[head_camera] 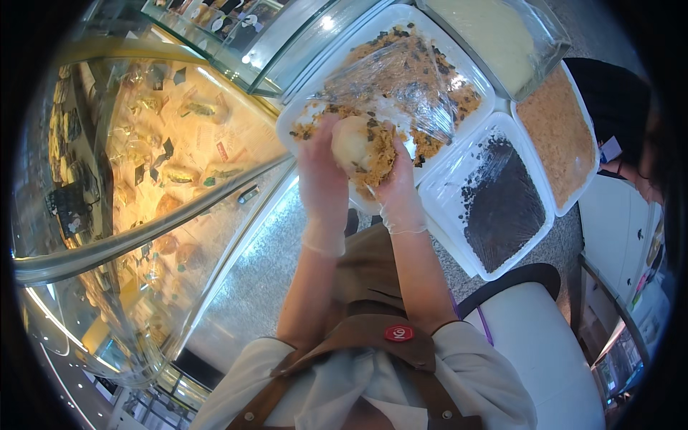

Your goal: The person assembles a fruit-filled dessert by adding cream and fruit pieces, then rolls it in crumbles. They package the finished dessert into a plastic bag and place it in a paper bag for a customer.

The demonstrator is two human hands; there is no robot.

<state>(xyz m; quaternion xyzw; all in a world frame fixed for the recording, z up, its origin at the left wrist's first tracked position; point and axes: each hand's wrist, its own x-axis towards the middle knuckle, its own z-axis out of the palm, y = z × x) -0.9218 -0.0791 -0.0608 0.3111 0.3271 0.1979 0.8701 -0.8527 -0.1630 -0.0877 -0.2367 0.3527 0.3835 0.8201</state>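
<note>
Between my two hands is a pale round ball of dough or filled bun (353,141), its right side coated with orange-brown floss and dark flakes. My left hand (322,172), in a clear glove, presses on the ball's left side. From the right, my gloved right hand (400,172) cups the coated side. Both hands are over the near corner of a white plastic tub (287,115), which holds orange-brown floss (365,59) mixed with dark flakes. Crumpled cling film (424,91) covers much of that floss. The ball's underside is hidden.
Right of the tub stands a white tub (438,199) of dark crumbs (500,209) under film. Beyond are a tub of fine tan floss (556,134) and a metal tray (548,32) with a pale filling. A glass display case (161,220) curves along the left. Another person's hand (626,172) shows at right.
</note>
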